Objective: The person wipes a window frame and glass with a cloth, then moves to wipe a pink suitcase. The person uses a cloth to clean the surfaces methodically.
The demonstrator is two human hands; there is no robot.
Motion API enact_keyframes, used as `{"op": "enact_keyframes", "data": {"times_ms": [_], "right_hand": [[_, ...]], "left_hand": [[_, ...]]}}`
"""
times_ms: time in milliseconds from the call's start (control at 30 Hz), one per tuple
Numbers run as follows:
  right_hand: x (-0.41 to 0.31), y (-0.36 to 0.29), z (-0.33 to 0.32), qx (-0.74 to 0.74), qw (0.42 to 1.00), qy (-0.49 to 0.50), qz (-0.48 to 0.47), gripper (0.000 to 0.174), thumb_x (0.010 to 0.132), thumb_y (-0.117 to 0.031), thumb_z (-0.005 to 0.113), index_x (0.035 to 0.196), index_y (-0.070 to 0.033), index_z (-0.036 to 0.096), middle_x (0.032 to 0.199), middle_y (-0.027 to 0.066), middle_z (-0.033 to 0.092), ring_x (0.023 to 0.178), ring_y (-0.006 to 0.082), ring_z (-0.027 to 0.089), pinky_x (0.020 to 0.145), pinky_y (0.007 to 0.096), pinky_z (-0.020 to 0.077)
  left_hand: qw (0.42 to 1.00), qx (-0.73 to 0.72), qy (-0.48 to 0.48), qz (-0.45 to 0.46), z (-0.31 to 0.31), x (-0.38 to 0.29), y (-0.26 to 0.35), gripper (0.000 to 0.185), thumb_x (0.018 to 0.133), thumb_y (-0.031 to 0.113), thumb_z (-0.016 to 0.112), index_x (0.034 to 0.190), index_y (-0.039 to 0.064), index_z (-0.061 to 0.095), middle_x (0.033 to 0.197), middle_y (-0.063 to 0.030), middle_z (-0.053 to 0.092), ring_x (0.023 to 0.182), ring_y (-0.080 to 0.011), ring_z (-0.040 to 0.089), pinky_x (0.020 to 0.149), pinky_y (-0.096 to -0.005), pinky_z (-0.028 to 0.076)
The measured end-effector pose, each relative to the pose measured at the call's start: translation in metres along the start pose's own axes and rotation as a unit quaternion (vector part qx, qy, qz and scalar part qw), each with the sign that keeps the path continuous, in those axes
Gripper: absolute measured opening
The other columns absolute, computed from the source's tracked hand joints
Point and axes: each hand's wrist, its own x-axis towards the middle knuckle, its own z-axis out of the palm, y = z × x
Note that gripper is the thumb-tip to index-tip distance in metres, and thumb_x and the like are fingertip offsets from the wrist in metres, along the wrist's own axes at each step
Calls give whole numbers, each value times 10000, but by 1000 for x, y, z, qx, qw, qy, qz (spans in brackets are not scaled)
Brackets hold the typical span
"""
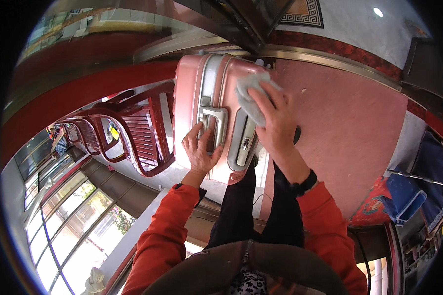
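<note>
A pink hard-shell suitcase (188,88) with silver trim stands upright in front of me. My left hand (201,149) rests on its side near the silver carry handle (223,123), fingertips at the handle's base; how firmly they grip is unclear. My right hand (277,118) holds a bunched pale grey cloth (249,96) against the suitcase's edge, above a latch panel (243,142) with a metal lock. The cloth hides part of the shell.
A dark red wooden bench (140,129) stands left of the suitcase. A reddish mat (347,121) covers the floor at right, with a blue container (409,206) beyond it. Glass panels (107,37) in dark frames stand behind the suitcase.
</note>
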Motion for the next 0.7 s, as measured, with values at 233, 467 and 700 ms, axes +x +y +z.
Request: {"op": "enact_keyframes", "data": {"times_ms": [233, 467, 700], "right_hand": [[33, 47, 29, -26, 995, 31, -96, 372, 744, -56, 701, 1083, -205, 671, 1205, -19, 610, 960, 254, 573, 782, 368, 533], [29, 108, 29, 165, 939, -5, 300, 473, 803, 21, 625, 1241, -156, 649, 1187, 165, 676, 1063, 369, 651, 918, 441, 510], [-10, 119, 52, 179, 974, 76, 116, 578, 739, 40, 664, 1281, -155, 617, 1285, 117, 621, 1158, 362, 579, 974, 439, 484]], "left_hand": [[1000, 23, -1, 15, 2, 0, 0, 569, 907, 508, 589, 1272, 72, 568, 1368, -204, 502, 1193, -359, 492, 986, -491, 340], [999, 37, -2, 14, 1, 1, 1, 574, 914, 521, 578, 1263, 66, 570, 1343, -208, 508, 1184, -366, 493, 980, -491, 342], [999, 46, -2, 24, 3, 1, 0, 584, 934, 544, 534, 1250, 55, 571, 1346, -218, 501, 1174, -361, 487, 965, -488, 351]]}}
